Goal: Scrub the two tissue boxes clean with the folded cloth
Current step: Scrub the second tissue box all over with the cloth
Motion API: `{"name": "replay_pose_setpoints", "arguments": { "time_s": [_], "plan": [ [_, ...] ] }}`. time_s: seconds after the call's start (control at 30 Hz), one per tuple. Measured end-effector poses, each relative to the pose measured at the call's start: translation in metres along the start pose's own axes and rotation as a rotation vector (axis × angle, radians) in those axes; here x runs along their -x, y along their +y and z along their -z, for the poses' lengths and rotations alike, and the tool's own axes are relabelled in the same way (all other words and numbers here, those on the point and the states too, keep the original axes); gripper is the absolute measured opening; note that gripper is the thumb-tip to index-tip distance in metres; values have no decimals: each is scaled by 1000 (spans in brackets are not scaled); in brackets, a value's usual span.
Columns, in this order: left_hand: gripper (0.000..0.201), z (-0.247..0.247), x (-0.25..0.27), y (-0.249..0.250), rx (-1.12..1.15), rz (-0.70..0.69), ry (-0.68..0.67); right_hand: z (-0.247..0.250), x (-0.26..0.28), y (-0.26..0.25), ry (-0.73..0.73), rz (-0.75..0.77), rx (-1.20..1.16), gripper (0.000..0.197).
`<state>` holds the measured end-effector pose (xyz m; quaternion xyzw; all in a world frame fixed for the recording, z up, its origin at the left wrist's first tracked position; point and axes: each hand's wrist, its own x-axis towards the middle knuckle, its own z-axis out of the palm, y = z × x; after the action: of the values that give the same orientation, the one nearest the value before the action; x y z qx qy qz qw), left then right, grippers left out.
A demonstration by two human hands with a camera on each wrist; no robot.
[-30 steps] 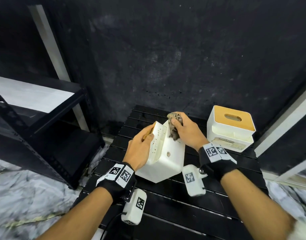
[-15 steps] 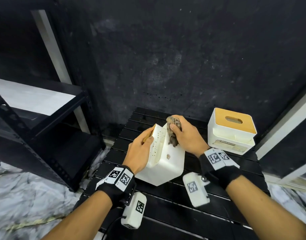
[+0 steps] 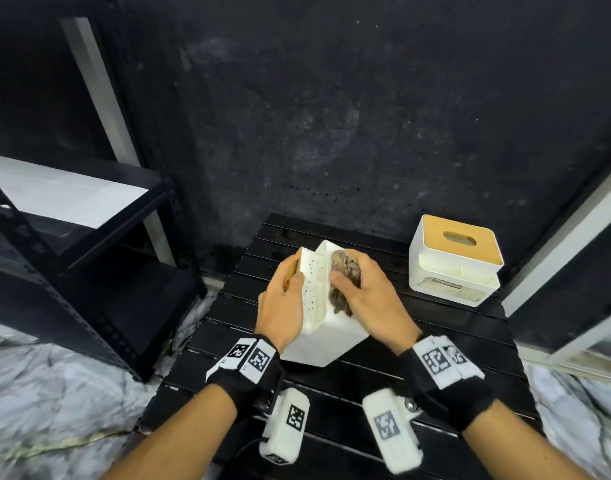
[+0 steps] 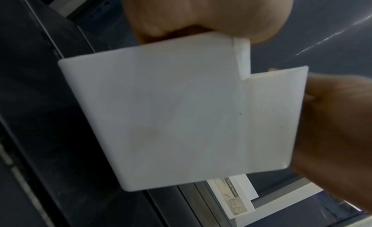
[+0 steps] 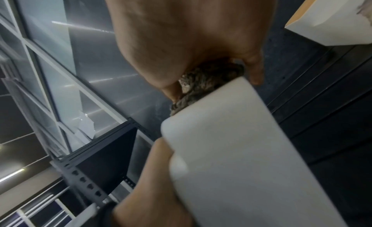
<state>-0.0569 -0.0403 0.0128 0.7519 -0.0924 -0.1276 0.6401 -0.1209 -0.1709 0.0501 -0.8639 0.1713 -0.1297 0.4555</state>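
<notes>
A white tissue box (image 3: 326,336) is tipped on its side at the middle of the black slatted table (image 3: 435,344), its wooden lid facing left. My left hand (image 3: 285,303) grips its left side, thumb on the perforated face; the same box (image 4: 181,119) fills the left wrist view. My right hand (image 3: 370,299) presses a brown-grey folded cloth (image 3: 345,282) against the box's upper face. In the right wrist view the cloth (image 5: 203,82) is bunched between fingers and box (image 5: 241,166). The second tissue box (image 3: 454,259), white with a wooden slotted lid, stands upright at the right.
A black metal shelf rack (image 3: 72,258) with a white board stands to the left of the table. A dark wall rises right behind the table. A white-framed panel (image 3: 567,244) is at the right. Marbled floor surrounds the table.
My right hand has slid the cloth down the box's face toward me, from its far top edge to its middle. The left hand keeps its grip.
</notes>
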Motion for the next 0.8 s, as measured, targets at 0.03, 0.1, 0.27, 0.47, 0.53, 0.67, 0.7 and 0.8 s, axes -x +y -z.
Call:
{"name": "replay_pose_setpoints", "arguments": {
  "time_s": [0.03, 0.1, 0.27, 0.47, 0.53, 0.67, 0.7, 0.8],
  "plan": [
    [37, -2, 3, 0, 13, 1, 15, -2, 9, -1, 8, -5, -11, 39],
    [36, -8, 11, -1, 61, 10, 42, -4, 24, -2, 12, -50, 70, 56],
    [32, -16, 30, -8, 177, 103, 60, 4, 31, -4, -27, -34, 249, 67],
    [16, 10, 34, -27, 9, 97, 79, 38, 13, 3, -228, 61, 364, 71],
    [11, 24, 29, -26, -110, 17, 136, 48, 7, 7, -309, 118, 379, 71],
    [34, 42, 15, -14, -180, -180, 22, 66, -1, 14, -416, 184, 311, 69],
    [45, 44, 12, -11, -205, -223, -65, 70, -4, 15, -446, 185, 289, 69],
    [77, 45, 3, 0, -354, -315, -351, 79, -13, 18, -507, 208, 299, 69]
  ]
}}
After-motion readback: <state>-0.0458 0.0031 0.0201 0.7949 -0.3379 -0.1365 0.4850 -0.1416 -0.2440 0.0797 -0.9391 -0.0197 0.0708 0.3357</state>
